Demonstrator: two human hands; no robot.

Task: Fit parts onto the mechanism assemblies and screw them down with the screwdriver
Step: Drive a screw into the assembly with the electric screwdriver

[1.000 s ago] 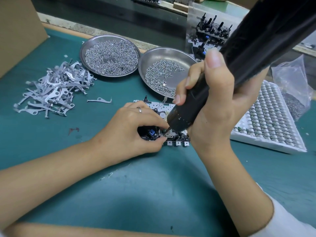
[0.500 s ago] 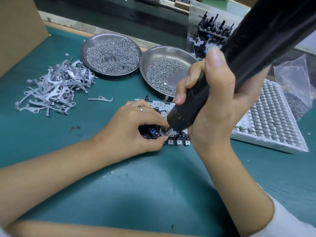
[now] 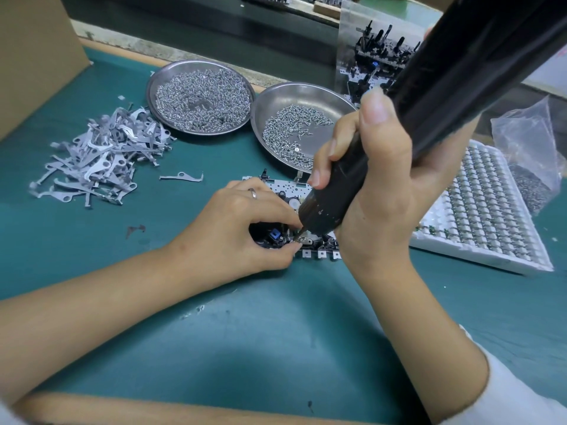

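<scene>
While the bit sat on the screw, my right hand (image 3: pixel 377 191) was wrapped tightly around the black screwdriver (image 3: pixel 408 115), thumb pointing up along the barrel and fingers curled around the lower part. The tool leaned toward two o'clock, and its tip came down on the near edge of the mechanism assembly (image 3: pixel 294 222), which lay on the green mat (image 3: pixel 276 332) near the centre of my view.

My left hand (image 3: pixel 239 228) was bent over the left part of the assembly; index finger and thumb were nearly closed in a pinch just at nine o'clock from the bit tip. I judged that they steadied the small part or the screw there, but what exactly was between them I could not tell, it was too small and partly hidden.

To do this step well, I thought the bit should stay straight in line with the screw, with steady pressure downward, and the left fingers should hold the assembly flat so it would not turn. The fingertips were very close to the bit, so a slip was the danger.

At twelve o'clock from the assembly stood the dish of screws (image 3: pixel 306 96), and at ten o'clock lay the pile of metal levers (image 3: pixel 101 157).
</scene>
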